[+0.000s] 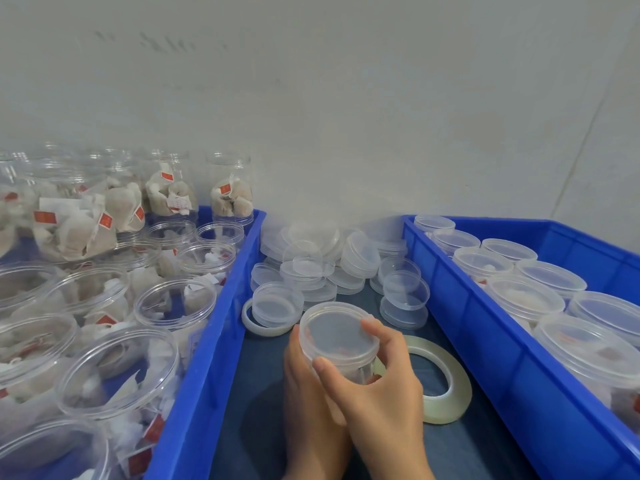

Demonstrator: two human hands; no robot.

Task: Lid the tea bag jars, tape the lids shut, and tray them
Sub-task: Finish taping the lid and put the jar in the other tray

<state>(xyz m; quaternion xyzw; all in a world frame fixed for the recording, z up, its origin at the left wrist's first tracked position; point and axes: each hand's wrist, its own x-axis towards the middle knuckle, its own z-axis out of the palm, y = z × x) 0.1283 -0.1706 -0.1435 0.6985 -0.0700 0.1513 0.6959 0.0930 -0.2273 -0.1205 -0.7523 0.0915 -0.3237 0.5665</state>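
Note:
A clear tea bag jar (353, 370) stands in the middle, capped with a clear plastic lid (337, 332). My right hand (381, 393) grips the lid's rim, thumb at the front and fingers at the right side. My left hand (308, 386) wraps the jar body from the left, partly hidden behind the right hand. A roll of clear tape (440, 386) lies flat on the dark table just right of the jar. A second, thinner tape roll (263, 325) lies at the left under a loose lid.
The blue tray (221, 306) on the left is packed with several open jars of tea bags (117, 372). Another blue tray (485, 323) on the right holds several lidded jars (588, 344). A heap of loose lids (322, 265) lies against the white wall between them.

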